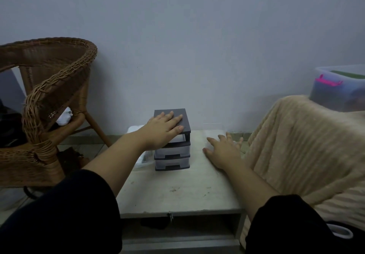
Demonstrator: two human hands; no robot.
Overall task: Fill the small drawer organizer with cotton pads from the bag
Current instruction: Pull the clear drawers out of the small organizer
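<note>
The small drawer organizer (pixel 172 156) has a dark frame and clear drawers, and stands at the back of a low pale table (pixel 177 192). My left hand (pixel 164 128) lies flat on its dark top with straight fingers. My right hand (pixel 223 151) is to the organizer's right, fingers spread, over what looks like a faint clear drawer on the table; its outline is hard to make out. A clear plastic bag (pixel 143 160) with white contents shows behind and to the left of the organizer, partly hidden by my left forearm.
A wicker chair (pixel 49 95) stands close on the left, with a white item on its seat. A beige blanket (pixel 306 145) drapes over furniture at the right, touching the table's edge. A translucent storage box (pixel 339 87) with a pink clip sits on top of it. A wall runs just behind the table.
</note>
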